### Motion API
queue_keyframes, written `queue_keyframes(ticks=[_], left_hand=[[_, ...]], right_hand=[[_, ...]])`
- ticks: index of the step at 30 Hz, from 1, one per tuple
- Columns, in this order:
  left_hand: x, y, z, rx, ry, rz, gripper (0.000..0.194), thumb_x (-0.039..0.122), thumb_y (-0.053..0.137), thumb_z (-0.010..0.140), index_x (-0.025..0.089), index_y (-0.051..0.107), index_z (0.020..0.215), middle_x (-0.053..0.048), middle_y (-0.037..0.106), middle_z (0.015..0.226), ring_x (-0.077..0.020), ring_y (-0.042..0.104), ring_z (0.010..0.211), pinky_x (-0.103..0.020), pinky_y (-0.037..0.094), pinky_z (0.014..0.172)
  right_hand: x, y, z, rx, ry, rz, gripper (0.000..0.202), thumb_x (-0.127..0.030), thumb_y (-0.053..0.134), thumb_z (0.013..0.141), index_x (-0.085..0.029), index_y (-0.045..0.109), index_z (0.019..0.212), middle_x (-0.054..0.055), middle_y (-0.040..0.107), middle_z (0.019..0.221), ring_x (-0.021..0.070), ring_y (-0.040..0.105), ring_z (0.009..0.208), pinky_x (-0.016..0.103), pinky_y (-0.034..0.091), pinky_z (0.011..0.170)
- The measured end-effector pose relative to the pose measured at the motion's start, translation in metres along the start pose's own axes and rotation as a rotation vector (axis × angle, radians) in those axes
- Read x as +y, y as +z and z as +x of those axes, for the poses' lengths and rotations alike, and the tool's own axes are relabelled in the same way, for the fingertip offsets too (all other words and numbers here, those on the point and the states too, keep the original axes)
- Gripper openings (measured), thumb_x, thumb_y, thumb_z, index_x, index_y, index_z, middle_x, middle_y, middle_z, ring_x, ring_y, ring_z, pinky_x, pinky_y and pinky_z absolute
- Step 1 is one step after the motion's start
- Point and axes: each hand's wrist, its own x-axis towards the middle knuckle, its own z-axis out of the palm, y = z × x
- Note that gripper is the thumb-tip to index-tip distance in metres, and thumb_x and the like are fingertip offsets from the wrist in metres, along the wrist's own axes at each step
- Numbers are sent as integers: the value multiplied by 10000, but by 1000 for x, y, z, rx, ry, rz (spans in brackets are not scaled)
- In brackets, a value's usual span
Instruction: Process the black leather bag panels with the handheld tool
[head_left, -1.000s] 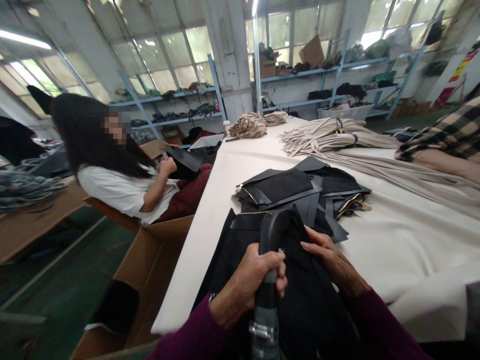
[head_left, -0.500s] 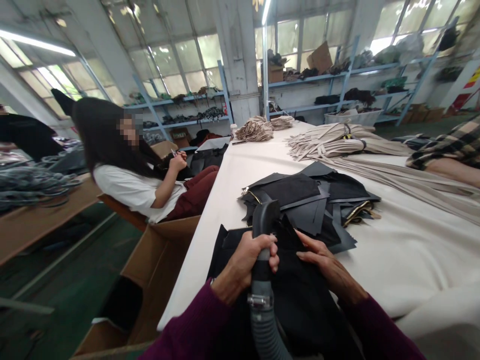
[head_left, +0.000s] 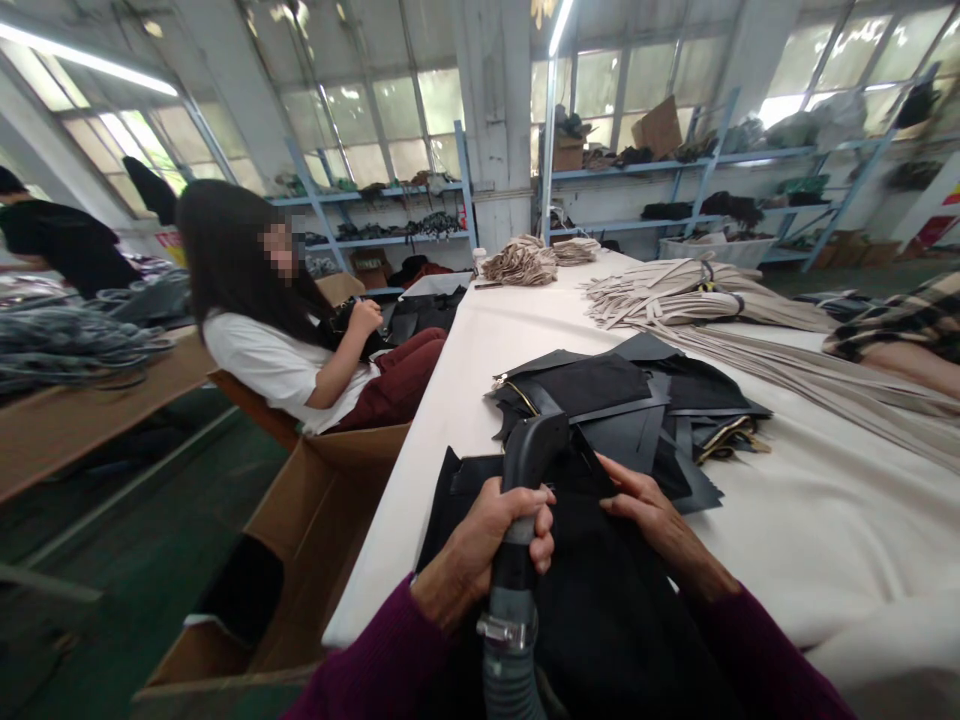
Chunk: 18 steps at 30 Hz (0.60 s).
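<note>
My left hand [head_left: 504, 540] is wrapped round the black handle of a vacuum-like hose nozzle [head_left: 534, 445], with its ribbed grey hose [head_left: 510, 675] running down toward me. The nozzle's bent tip lies over black fabric [head_left: 600, 590] spread at the table's near edge. My right hand [head_left: 649, 510] pinches an edge of that fabric, thumb and fingers close together, just right of the nozzle. Beyond both hands lies a pile of black pieces [head_left: 607, 390], some with gold zippers.
The white table [head_left: 510, 335] holds bundles of beige straps [head_left: 675, 290] farther back. At left, a seated person [head_left: 262, 360] works beside an open cardboard box [head_left: 322, 530]. A checked sleeve [head_left: 900, 315] rests at right. Shelves stand behind.
The whole view has shifted slightly. My left hand has tilted the nozzle, its tip now a bit farther right relative to the hand. My right hand still pinches the fabric edge.
</note>
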Motion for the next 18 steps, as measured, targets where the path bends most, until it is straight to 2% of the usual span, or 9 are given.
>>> queue_keyframes(ticks=[2, 5, 7, 10, 12, 14, 16, 18], left_hand=[[-1, -2, -8, 22, 37, 1, 117, 217, 565, 774, 136, 513, 841, 44, 519, 548, -70, 450, 386, -216, 396, 395], [-1, -8, -24, 87, 124, 9, 135, 227, 579, 770, 136, 521, 852, 53, 510, 533, -67, 443, 374, -214, 389, 386], [-1, -13, -34, 145, 181, 15, 134, 221, 580, 773, 138, 520, 859, 54, 513, 534, -65, 447, 378, -209, 385, 386], [-2, -24, -45, 222, 204, 5, 138, 218, 582, 766, 139, 515, 858, 55, 518, 538, -64, 454, 386, -206, 389, 392], [-5, -32, -50, 269, 184, -18, 164, 228, 600, 743, 139, 511, 849, 59, 517, 529, -65, 452, 381, -206, 387, 387], [-7, -38, -54, 312, 167, -40, 194, 244, 622, 718, 139, 509, 835, 62, 515, 519, -63, 444, 373, -203, 380, 379], [-10, -42, -58, 336, 164, -50, 217, 259, 639, 699, 140, 506, 822, 66, 512, 511, -60, 437, 366, -200, 372, 374], [-11, -44, -61, 347, 167, -53, 234, 271, 646, 692, 141, 501, 822, 70, 507, 507, -57, 433, 364, -198, 366, 376]], right_hand=[[0, 6, 12, 135, -48, -202, 492, -151, 420, 718, -134, 589, 1180, 37, 698, 873, 222, 630, 783, 294, 495, 636], [9, 36, 30, 271, -134, -359, 410, -176, 423, 749, -97, 611, 1104, 94, 652, 895, 255, 597, 834, 366, 487, 735], [17, 65, 35, 246, -213, -431, 386, -218, 454, 778, -87, 593, 1114, 119, 617, 906, 262, 576, 848, 404, 469, 805], [28, 91, 36, 53, -324, -487, 323, -220, 451, 828, -146, 600, 1104, 83, 611, 852, 214, 589, 776, 352, 497, 773], [30, 88, 42, -17, -367, -521, 306, -183, 414, 851, -188, 603, 1093, 81, 615, 914, 204, 599, 822, 352, 494, 803], [30, 72, 58, -9, -382, -568, 360, -152, 449, 820, -181, 562, 1161, 126, 566, 1125, 248, 540, 1047, 431, 415, 943], [28, 54, 82, -29, -385, -609, 528, -132, 562, 717, -145, 501, 1242, 164, 468, 1298, 301, 390, 1238, 497, 285, 1046], [25, 42, 107, -145, -376, -628, 579, -136, 671, 604, -139, 567, 1174, 149, 546, 1234, 311, 459, 1184, 462, 339, 1016]])
